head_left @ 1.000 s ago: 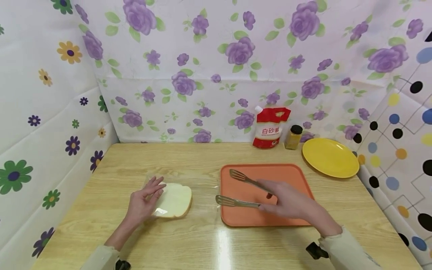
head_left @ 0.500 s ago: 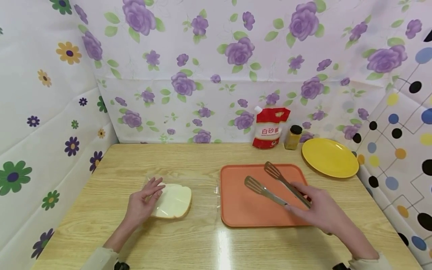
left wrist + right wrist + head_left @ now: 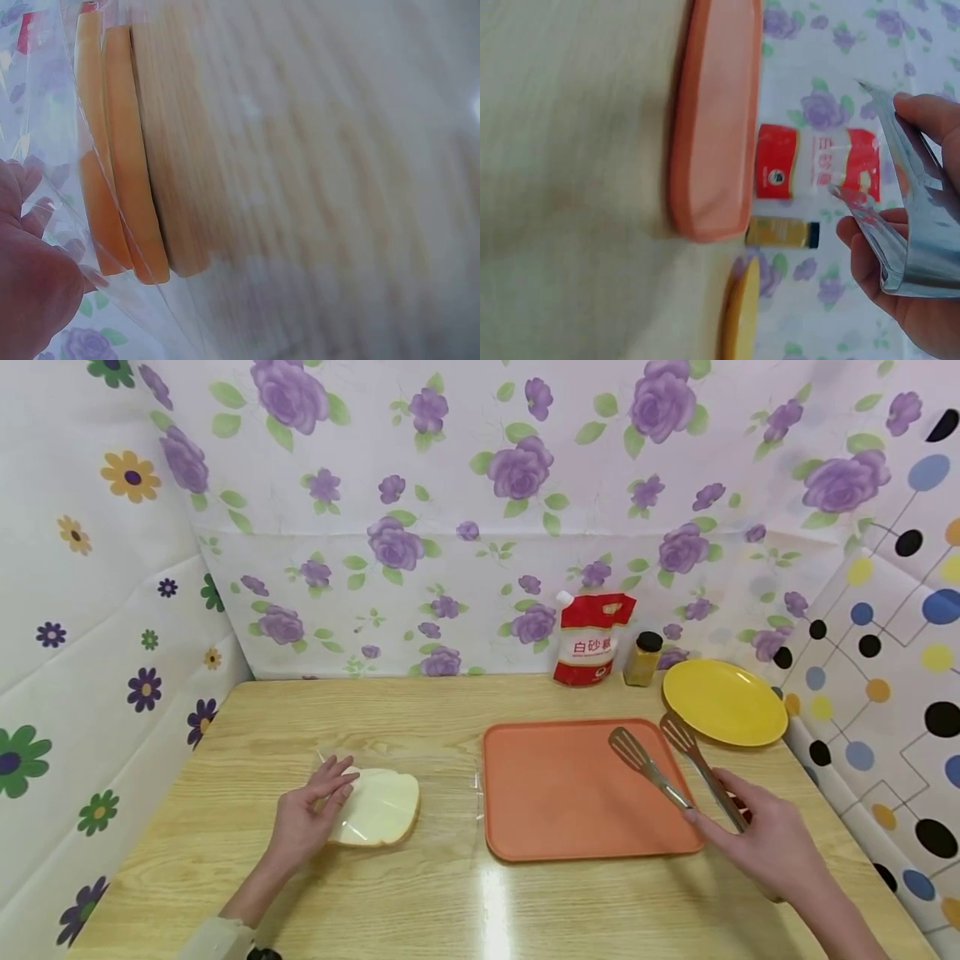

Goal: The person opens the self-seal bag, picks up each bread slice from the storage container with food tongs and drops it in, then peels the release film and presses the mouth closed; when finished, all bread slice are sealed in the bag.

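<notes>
Near the right edge of the desk [image 3: 405,910], the right hand [image 3: 776,835] held the tongs [image 3: 711,777]; its grip was pinching them between thumb and fingers. The two arms of the tongs were spread, one above the right part of the tray, the other just past its right edge. Toward the left edge of the desk, the left hand [image 3: 306,814] was at the left side of the bread [image 3: 378,810], its fingertips over the wrap [image 3: 447,789]. Whether its grip was pinching the clear wrap, I cannot tell. The bread lay in this wrap, its top pale; the left wrist view showed two crusts close together. The orange tray [image 3: 577,793] lay farther right. In the far right corner of the desk was the yellow dish [image 3: 726,702]. At the far edge stood the black-capped jar [image 3: 641,664] and, just beside it, the red and white pouch [image 3: 587,642].
</notes>
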Demonstrator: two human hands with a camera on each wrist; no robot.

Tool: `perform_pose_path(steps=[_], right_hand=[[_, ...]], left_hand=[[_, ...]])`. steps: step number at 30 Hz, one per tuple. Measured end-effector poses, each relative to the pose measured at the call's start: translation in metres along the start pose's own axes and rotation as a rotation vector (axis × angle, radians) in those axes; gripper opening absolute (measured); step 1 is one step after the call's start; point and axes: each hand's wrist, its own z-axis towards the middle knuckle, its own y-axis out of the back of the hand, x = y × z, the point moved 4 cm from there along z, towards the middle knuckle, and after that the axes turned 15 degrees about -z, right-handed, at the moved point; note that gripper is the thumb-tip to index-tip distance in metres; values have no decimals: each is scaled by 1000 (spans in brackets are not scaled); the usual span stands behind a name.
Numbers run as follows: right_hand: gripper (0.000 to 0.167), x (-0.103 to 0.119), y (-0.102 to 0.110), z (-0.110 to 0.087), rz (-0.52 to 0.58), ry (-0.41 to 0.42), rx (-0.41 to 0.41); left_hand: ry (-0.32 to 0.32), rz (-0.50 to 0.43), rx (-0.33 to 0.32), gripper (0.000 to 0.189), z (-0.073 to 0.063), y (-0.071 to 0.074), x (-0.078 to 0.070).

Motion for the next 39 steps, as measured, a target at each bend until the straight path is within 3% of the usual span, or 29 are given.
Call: perform_pose_path(steps=[6,13,23,25,30,32,39], right_hand=[[69,-18,1,-13,-56,-110,-56],[69,-39,0,-27,-99,-175,-100],[78,-58,-1,-39,-146,-297,22],[75,-61,-2,-42,-147,-301,25],[72,-67,-5,-45,-155,-316,59],[71,-70,-7,-46,-160,-319,76],[75,-79,-12,-46,-180,-310,109]], left_hand=[[-9,-15,-10,18,-1,-1,-1],[-19,-11,-14,19,0,0,-2],[-16,-13,-24,19,0,0,-1],[-15,-21,-29,19,1,-2,-10],[-25,-33,-32,20,1,-2,-13],[-36,-36,-29,20,1,0,-5],[-36,-31,-33,20,1,-1,-7]])
